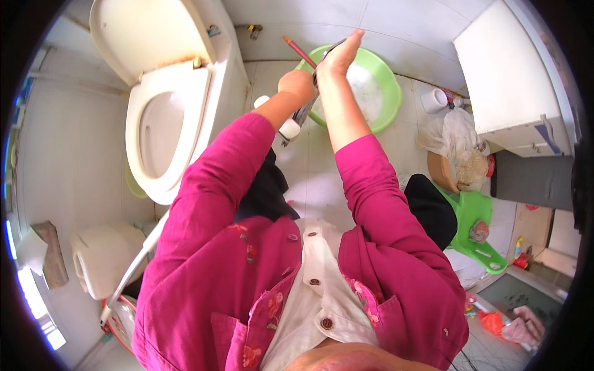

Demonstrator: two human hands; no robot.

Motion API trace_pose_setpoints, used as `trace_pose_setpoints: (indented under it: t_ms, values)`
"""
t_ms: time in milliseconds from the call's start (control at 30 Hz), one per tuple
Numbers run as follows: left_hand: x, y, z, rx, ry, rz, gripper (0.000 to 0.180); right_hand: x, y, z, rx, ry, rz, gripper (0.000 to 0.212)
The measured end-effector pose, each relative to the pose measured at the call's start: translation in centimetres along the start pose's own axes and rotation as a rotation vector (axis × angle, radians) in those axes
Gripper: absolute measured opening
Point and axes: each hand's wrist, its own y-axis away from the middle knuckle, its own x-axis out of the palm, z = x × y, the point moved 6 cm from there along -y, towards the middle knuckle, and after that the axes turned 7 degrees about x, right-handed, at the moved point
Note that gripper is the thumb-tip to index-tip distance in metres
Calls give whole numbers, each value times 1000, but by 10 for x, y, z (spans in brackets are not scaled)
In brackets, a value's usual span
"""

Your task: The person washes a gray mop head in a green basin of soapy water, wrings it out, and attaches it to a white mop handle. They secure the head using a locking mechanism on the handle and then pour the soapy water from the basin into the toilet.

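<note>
If my left hand (297, 86), curled tight round the dark piece (303, 112), loosens, the piece could slip into the basin (392, 93); I can't tell whether my right hand (340, 57), stretched along its upper end, grips too. It slants by the basin's left rim, narrow and dark, a reddish-brown stick (300, 52) jutting beside its upper part.

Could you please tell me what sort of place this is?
Most likely a bathroom: there is a toilet with its lid raised, a pale tiled floor, and a green basin with what looks like soapy water.
</note>
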Motion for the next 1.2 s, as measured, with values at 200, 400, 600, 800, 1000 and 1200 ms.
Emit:
trace_pose_setpoints:
  t_ms: [200, 400, 600, 800, 1000, 1200]
  values:
    - [2, 12, 1, -45, -33, 84, 23, -16, 63, 12, 23, 478, 41, 89]
    - [22, 15, -22, 79, -126, 156, 16, -90, 68, -59, 658, 283, -84, 61]
    - [20, 10, -18, 263, -65, 160, 30, -115, 59, -47, 686, 326, -47, 43]
    - [-56, 59, 93, 230, 274, -36, 65, -168, 52, -25, 678, 65, 9, 49]
    - [-48, 220, 216, -89, 148, 288, 59, -202, 47, -36, 650, -208, -29, 53]
    - [-28, 319, 170, -508, 868, 626, 62, -231, 49, -63, 668, -316, -45, 56]
